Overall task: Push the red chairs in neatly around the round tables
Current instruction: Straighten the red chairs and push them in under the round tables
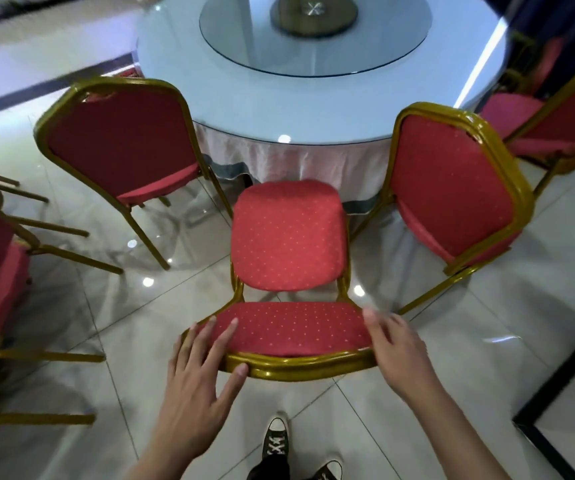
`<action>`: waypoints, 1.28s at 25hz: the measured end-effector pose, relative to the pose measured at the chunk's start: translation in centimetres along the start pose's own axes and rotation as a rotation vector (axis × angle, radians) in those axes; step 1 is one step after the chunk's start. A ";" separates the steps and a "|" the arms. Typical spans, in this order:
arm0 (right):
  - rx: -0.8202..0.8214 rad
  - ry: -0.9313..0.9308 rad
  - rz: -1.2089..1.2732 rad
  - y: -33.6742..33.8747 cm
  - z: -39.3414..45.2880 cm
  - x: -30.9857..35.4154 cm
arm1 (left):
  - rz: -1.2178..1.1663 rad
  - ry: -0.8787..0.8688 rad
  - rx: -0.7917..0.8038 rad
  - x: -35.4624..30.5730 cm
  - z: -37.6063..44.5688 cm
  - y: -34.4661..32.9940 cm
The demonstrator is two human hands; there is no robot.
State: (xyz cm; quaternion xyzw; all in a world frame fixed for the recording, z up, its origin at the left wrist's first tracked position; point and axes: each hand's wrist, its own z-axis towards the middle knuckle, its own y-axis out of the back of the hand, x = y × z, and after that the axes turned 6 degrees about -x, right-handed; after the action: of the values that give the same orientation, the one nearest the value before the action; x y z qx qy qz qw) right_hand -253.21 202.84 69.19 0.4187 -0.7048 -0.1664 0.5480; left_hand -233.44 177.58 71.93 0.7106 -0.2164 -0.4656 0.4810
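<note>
In the head view, the middle red chair [288, 237] is seen pointing seat-first at the round table [314, 109], between two angled chairs. Its backrest top is touched by the left hand [199, 372] and right hand [395, 348], fingers straight, set apart at either corner.

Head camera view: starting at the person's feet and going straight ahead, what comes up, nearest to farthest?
Dark canvas sneaker → gold metal top rail of the middle chair's back → red dotted seat cushion → pale tablecloth skirt → round white table → round glass turntable.
</note>
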 end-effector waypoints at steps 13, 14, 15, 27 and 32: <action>-0.204 0.283 -0.015 0.0 10.5 6.8 | -0.139 -0.009 -0.158 -1.5 16.5 1.1; -0.196 0.269 -0.012 0.1 11.3 7.3 | -0.136 -0.003 -0.148 -1.6 17.5 1.2; -0.194 0.259 -0.007 0.3 11.9 7.7 | -0.134 0.007 -0.137 -1.6 18.3 1.3; -0.206 0.217 0.041 -0.1 14.4 11.4 | -0.171 -0.008 -0.140 -0.2 23.1 2.5; -0.222 0.232 0.037 -0.7 17.2 13.4 | -0.177 -0.032 -0.122 0.2 27.2 4.0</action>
State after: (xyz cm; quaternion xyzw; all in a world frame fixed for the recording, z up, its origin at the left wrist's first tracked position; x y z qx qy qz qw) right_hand -269.32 188.19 71.30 0.3590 -0.6216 -0.1834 0.6717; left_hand -256.47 162.54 72.53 0.6889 -0.1319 -0.5298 0.4768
